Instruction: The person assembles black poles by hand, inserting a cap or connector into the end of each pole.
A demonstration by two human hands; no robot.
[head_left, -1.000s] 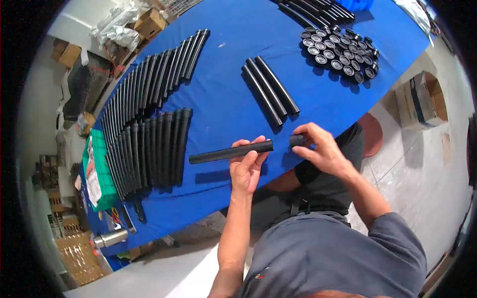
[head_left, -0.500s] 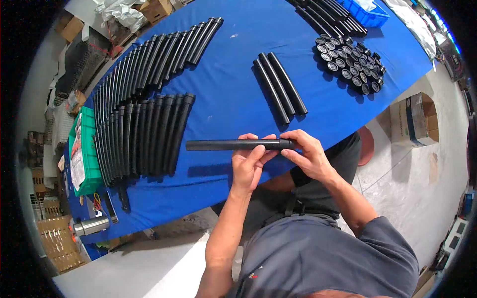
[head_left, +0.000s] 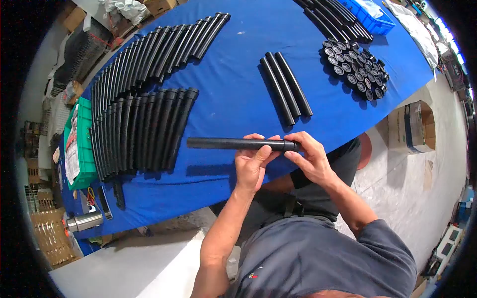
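A black tube [head_left: 213, 143] lies level across both hands above the near side of the blue cloth, its bare end pointing left. My left hand [head_left: 254, 161] wraps round it right of its middle, thumb on the near side. At the right end, my right hand [head_left: 309, 153] pinches a black cap [head_left: 291, 146], which is on the tube and partly covered by the fingers. Three loose black tubes [head_left: 284, 89] lie side by side beyond my hands.
Capped tubes [head_left: 159, 124] stand in two rows on the left. Round black caps [head_left: 358, 74] cluster at the right, below more tubes [head_left: 338, 20] and a blue crate [head_left: 382, 25]. At the left edge are a green bin [head_left: 87, 164] and a metal cylinder [head_left: 85, 221].
The camera view has shifted slightly. Both hands keep their hold on the tube and its capped end, with little visible change in grip.
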